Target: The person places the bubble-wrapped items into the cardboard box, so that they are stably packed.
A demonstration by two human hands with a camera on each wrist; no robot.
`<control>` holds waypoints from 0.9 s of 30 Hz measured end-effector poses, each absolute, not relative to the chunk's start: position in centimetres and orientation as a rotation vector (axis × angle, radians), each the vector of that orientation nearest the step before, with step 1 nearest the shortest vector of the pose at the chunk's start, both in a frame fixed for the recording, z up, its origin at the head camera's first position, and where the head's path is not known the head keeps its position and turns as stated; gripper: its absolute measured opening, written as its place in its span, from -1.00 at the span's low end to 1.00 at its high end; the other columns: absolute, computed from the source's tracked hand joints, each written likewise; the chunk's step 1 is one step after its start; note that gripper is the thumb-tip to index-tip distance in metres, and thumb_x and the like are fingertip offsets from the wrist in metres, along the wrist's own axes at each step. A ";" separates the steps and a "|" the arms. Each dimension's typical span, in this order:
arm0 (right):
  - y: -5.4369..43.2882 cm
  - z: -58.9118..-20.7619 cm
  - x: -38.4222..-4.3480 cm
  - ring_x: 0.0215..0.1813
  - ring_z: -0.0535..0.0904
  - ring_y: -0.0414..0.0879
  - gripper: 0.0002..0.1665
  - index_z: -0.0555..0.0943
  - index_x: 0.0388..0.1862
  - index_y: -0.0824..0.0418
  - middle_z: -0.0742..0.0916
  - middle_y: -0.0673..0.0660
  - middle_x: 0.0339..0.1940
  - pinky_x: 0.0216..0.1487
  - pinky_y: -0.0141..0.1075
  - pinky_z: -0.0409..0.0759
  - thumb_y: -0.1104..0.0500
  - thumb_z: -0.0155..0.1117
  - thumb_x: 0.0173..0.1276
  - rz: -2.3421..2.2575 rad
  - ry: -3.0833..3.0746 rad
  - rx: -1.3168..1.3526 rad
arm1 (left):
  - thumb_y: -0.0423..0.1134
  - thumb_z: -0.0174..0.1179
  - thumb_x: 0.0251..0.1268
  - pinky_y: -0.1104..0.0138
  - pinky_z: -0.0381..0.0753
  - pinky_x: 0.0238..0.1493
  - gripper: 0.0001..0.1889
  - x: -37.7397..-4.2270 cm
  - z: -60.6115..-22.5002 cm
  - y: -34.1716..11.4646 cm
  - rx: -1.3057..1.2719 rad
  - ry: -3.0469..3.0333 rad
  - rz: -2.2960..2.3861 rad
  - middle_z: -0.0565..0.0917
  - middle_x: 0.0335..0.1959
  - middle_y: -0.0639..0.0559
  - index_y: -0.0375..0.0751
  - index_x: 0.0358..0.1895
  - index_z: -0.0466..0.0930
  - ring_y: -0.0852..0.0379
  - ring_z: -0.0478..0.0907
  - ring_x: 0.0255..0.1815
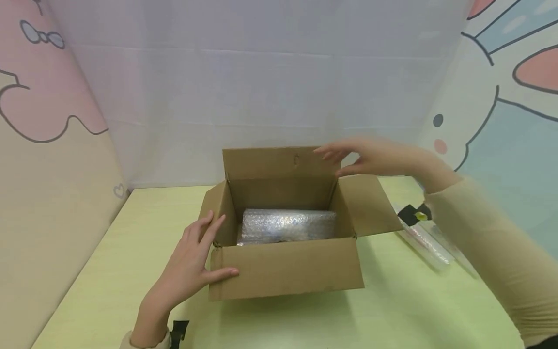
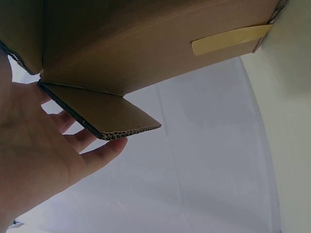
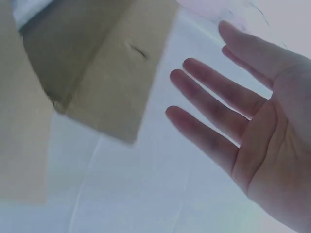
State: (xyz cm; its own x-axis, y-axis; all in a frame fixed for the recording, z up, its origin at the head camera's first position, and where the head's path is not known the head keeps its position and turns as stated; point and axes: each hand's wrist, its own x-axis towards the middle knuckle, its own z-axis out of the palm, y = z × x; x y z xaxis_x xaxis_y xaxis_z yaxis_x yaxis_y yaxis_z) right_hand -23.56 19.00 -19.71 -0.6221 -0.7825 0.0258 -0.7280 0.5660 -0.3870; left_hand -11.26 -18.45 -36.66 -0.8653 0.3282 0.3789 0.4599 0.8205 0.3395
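Observation:
An open cardboard box (image 1: 283,194) stands on the table with its several flaps folded outward. Inside it lies a bubble-wrapped bundle (image 1: 287,225). My left hand (image 1: 185,266) rests at the box's front left corner, thumb across the front flap (image 1: 292,269) and fingers on the left flap (image 1: 212,199). In the left wrist view, extended fingers (image 2: 104,158) lie against a flap (image 2: 99,109). Above the box's back right corner, my right hand (image 1: 366,155) is raised, holding nothing. Its fingers (image 3: 209,104) are spread beside the back flap (image 3: 119,73) in the right wrist view.
To the right on the pale yellow table (image 1: 144,228) lie clear plastic-wrapped pieces (image 1: 429,247) beside a black item (image 1: 407,214), partly behind the right sleeve (image 1: 492,247). A white sheet (image 1: 270,97) hangs at the back, and cartoon-printed panels (image 1: 519,145) stand at both sides.

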 end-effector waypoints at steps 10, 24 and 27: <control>27.9 -22.3 -21.2 -0.04 0.54 -0.61 -0.28 0.40 0.40 0.06 0.65 -0.35 0.04 -0.09 -0.73 0.49 0.36 0.32 0.27 -0.785 3.108 -1.137 | 0.20 0.47 -0.15 -0.20 0.30 0.32 0.14 -11.1 -36.6 -18.6 -0.589 -2.710 -0.613 0.16 0.46 -0.34 -0.11 0.52 0.06 -0.30 0.14 0.42; 37.1 -33.9 -21.5 0.09 0.62 0.27 -0.36 0.31 0.37 0.37 0.66 0.34 0.13 -0.02 0.32 0.50 0.08 0.17 0.44 -0.662 3.032 -0.445 | 0.20 0.46 -0.14 -0.21 0.31 0.30 0.13 -10.9 -36.7 -18.5 -0.601 -2.700 -0.618 0.16 0.46 -0.34 -0.09 0.53 0.06 -0.31 0.15 0.42; 37.5 -36.1 -21.5 0.11 0.52 0.48 -0.30 0.26 0.37 0.46 0.55 0.58 0.14 0.01 0.28 0.52 0.04 0.17 0.44 -0.596 2.938 -0.375 | 0.20 0.46 -0.14 -0.20 0.31 0.31 0.13 -10.8 -36.7 -18.6 -0.601 -2.698 -0.620 0.16 0.47 -0.33 -0.10 0.53 0.06 -0.30 0.15 0.42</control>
State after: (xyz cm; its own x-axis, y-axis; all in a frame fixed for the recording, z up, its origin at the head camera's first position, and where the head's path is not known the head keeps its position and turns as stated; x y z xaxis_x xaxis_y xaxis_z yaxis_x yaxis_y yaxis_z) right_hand -21.47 37.48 -36.14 -0.9620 -0.2645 -0.0680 -0.2170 0.8916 -0.3974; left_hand -10.83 -18.57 -36.65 -0.8647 0.3279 0.3805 0.4611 0.8187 0.3423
